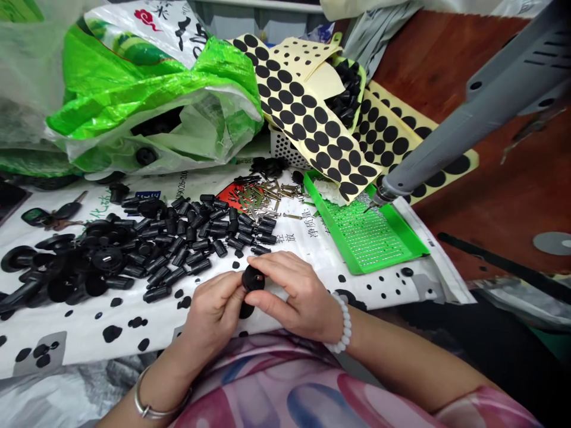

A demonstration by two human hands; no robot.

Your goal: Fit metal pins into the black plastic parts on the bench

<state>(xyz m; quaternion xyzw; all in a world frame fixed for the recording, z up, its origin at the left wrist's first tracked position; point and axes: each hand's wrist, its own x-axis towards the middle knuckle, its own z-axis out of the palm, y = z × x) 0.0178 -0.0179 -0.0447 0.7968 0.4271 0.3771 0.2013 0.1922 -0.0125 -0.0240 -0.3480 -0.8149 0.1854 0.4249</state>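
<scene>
My left hand (pixel 214 309) and my right hand (pixel 297 294) meet at the table's near edge, both pinched round one small round black plastic part (pixel 253 278). The fingers of both hands are closed on it. Just beyond lies a heap of black cylindrical pieces (pixel 196 238) and larger black round parts (pixel 66 267). A small pile of metal pins (pixel 263 196) lies farther back.
A green perforated tray (pixel 370 232) sits at the right under the tip of a grey electric screwdriver (pixel 468 113). Yellow sheets of black round stickers (pixel 307 119) drape over a white basket. Green plastic bags (pixel 147 89) fill the back left. Car keys (pixel 49 217) lie left.
</scene>
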